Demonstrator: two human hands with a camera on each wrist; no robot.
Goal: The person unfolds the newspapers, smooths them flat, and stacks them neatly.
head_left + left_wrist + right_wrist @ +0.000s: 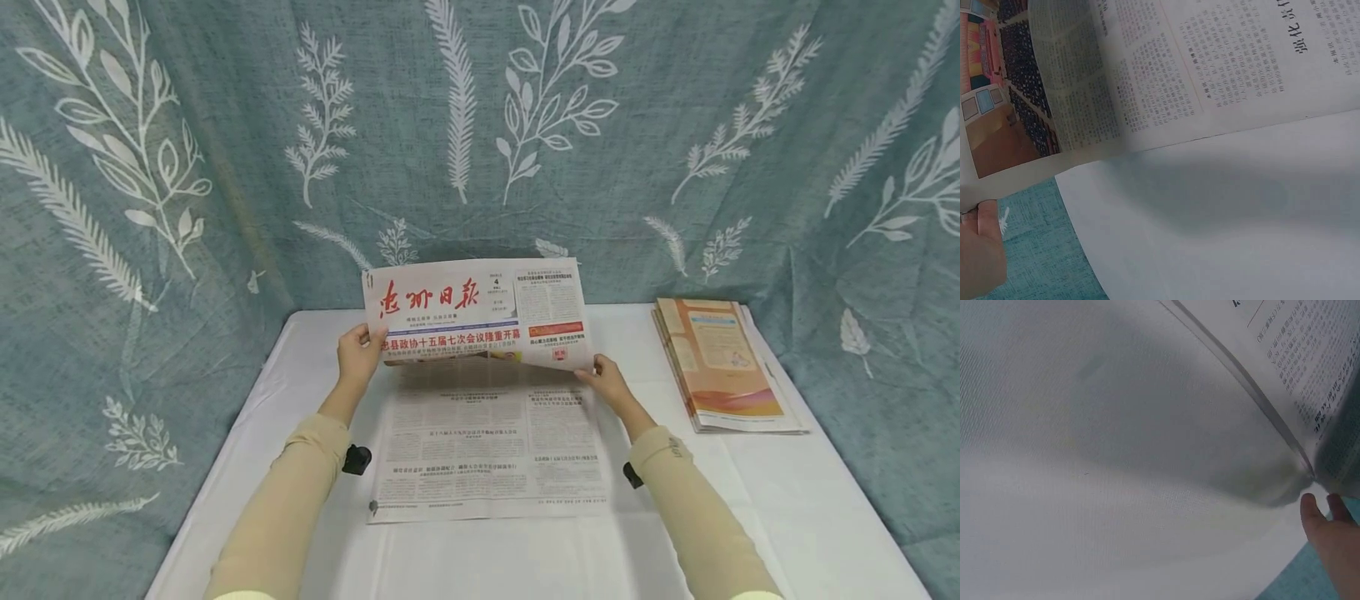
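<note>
A newspaper (487,450) with a red masthead lies partly flat on the white table. Its far half (450,292) is raised and folded up, masthead facing me. At the left edge of this raised half, my left hand (360,354) grips the paper between thumb and fingers; part of the grip is hidden. My right hand (611,387) is at the lower right corner of the raised part. In the right wrist view, the thumb and finger of the right hand (1335,540) stand apart beside the paper's edge (1272,412). A printed photo (1007,94) shows inside the fold.
A stack of papers (723,367) with an orange and beige cover lies on the right of the white table (315,533). Behind the table hangs a blue-green curtain (405,158) with white leaf patterns. A black wrist camera (357,459) sits on the left sleeve.
</note>
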